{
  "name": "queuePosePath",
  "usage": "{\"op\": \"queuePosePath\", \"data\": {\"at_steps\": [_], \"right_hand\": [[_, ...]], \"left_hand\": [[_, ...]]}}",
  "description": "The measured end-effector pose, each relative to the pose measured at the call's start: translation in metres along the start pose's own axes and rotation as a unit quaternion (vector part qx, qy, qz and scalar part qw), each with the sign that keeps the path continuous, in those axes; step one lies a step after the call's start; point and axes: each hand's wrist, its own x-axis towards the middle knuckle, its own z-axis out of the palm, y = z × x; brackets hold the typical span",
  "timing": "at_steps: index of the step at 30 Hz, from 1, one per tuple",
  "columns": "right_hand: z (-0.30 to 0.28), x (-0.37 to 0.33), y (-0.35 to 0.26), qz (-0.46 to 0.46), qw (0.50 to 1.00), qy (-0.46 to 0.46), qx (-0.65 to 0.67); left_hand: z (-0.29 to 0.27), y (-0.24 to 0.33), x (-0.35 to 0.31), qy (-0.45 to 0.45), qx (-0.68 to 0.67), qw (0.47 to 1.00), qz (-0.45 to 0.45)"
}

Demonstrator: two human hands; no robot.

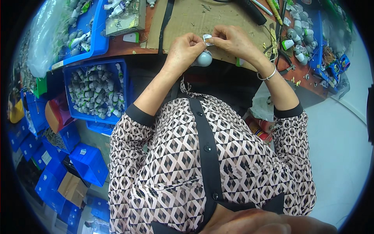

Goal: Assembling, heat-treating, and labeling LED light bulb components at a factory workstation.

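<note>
Just over the table's front edge, my left hand (pixel 183 50) is closed, its fingers pinched around a small bulb with a grey rounded end (pixel 204 59). The bulb's rounded end points down toward me, and its other end is hidden by my fingers. Right beside it, my right hand (pixel 233 41) is closed in a pinch on a small white piece (pixel 207 38) with dark marks. The fingertips of both hands almost meet there. Whether the white piece is joined to the bulb cannot be made out.
Cardboard (pixel 177 25) covers the tabletop's middle. A blue bin (pixel 124 91) full of grey-and-white bulbs stands at my left, below another blue tray (pixel 102 43). More bulbs (pixel 298 33) lie at the right, near cables and a black-handled tool (pixel 253 12). Blue crates (pixel 89 163) stand lower left.
</note>
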Motion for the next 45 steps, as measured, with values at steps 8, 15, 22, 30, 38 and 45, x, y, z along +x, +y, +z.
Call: {"op": "queuePosePath", "data": {"at_steps": [8, 15, 22, 30, 38, 45], "right_hand": [[0.002, -0.001, 0.000, 0.016, 1.000, -0.003, 0.010], [-0.002, 0.006, -0.008, 0.103, 0.979, -0.117, 0.133], [0.010, -0.006, -0.006, 0.007, 0.986, -0.030, 0.164], [0.004, -0.024, -0.022, 0.076, 0.961, -0.061, 0.260], [0.009, -0.026, -0.011, 0.056, 0.960, 0.013, 0.273], [0.002, -0.020, -0.026, -0.092, 0.994, 0.053, -0.025]], "left_hand": [[0.000, -0.002, 0.001, 0.001, 0.009, 1.000, 0.005], [-0.002, 0.002, -0.004, 0.004, 0.015, 1.000, 0.017], [-0.001, 0.001, -0.015, -0.020, -0.098, 0.994, 0.045], [-0.006, -0.003, -0.021, -0.052, -0.136, 0.987, 0.070], [-0.006, 0.001, -0.019, -0.034, -0.165, 0.983, 0.069], [-0.007, -0.005, -0.014, -0.018, -0.098, 0.992, 0.081]]}}
